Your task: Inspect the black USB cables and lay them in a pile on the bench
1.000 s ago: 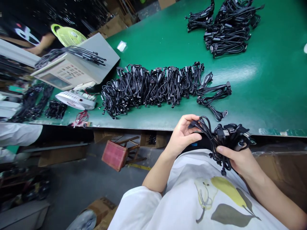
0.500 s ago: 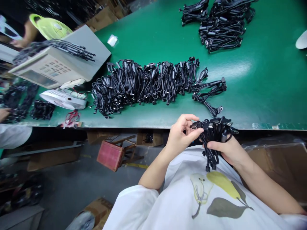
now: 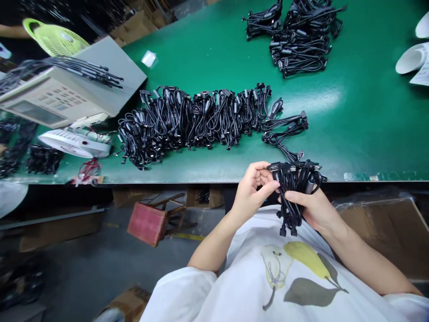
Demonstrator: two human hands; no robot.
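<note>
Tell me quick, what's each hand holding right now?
Left hand: half-curled at the cable bundle; can't tell if gripping.
Right hand: closed, holding the cable bundle.

Green tabletop [image 3: 358, 127] open ahead-right of held bundle [image 3: 292, 180]; loose cables [image 3: 284, 121] ahead, cable heap [image 3: 199, 118] leftward block way.

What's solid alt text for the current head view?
A person's right hand grips a bunch of black cables by the near edge of a green table, the left hand at the plugs. On the table lie a long row of folded black cables and, farther back, another pile. A keypad machine stands at the left.
</note>
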